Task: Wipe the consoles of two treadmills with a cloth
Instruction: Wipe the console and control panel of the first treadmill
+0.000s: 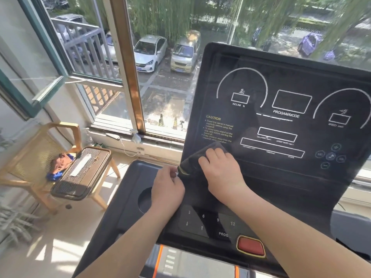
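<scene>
Strong daylight enters through the window [160, 77] from 10 to 2 o'clock. Sunlit patches and hard shadows mark the floor [60, 247] at 8 o'clock. The console [251, 121] face reads dark. Edges bow with wide-angle distortion; detail is slightly soft.

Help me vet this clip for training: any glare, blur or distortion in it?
Head view: the wide-angle lens bows the window frame and the console edges. Head view: hard sun patches on the floor, street washed out upper right. Head view: console small print is soft; the dark cloth under the right hand shows little detail.
</scene>
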Demonstrator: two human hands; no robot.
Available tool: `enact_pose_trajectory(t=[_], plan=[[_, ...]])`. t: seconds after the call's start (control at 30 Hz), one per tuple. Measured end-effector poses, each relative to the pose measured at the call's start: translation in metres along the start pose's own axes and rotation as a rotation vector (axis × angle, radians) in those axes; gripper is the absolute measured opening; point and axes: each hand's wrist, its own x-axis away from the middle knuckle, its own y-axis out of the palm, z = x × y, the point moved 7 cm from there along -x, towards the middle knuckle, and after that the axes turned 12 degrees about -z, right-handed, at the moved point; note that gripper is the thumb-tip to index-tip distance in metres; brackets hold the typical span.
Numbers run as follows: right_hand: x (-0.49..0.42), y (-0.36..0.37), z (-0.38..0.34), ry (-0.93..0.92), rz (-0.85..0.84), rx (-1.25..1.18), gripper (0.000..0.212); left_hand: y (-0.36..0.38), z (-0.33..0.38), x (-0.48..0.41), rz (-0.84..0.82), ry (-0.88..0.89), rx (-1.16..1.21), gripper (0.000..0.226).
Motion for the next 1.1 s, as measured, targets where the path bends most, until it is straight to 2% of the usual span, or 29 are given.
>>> enact_pose_trajectory(t=[0.1, 0.23, 0.47, 0.67, 0.77, 0.83, 0.93, 1.03, 1.1], plan=[[0.030, 0.003, 0.039, 0.070, 0.011, 0.017, 0.039, 0.016, 0.030, 0.007, -0.005, 0.103, 0.011, 0.026], [0.081, 0.010, 0.095, 0.204, -0.013, -0.011, 0.046, 0.059, 0.069, 0.016, -0.091, 0.268, -0.011, 0.021], [0.181, 0.012, 0.201, 0.451, -0.037, -0.097, 0.042, 0.158, 0.110, 0.038, -0.265, 0.399, -0.042, 0.021], [0.229, 0.026, 0.255, 0.426, -0.036, -0.083, 0.043, 0.233, 0.150, 0.061, -0.385, 0.456, -0.091, 0.020], [0.249, 0.031, 0.272, 0.428, 0.015, -0.121, 0.041, 0.260, 0.170, 0.071, -0.400, 0.526, -0.149, 0.021], [0.258, 0.035, 0.279, 0.464, 0.049, -0.219, 0.039, 0.274, 0.179, 0.080, -0.400, 0.589, -0.207, 0.023], [0.261, 0.040, 0.283, 0.481, 0.009, -0.443, 0.033, 0.297, 0.190, 0.099, -0.364, 0.740, -0.351, 0.032], [0.262, 0.036, 0.297, 0.492, -0.126, -0.835, 0.041, 0.320, 0.202, 0.119, -0.337, 0.903, -0.464, 0.050], [0.268, 0.032, 0.309, 0.524, -0.142, -1.120, 0.025, 0.335, 0.205, 0.123, -0.386, 0.888, -0.513, 0.062]])
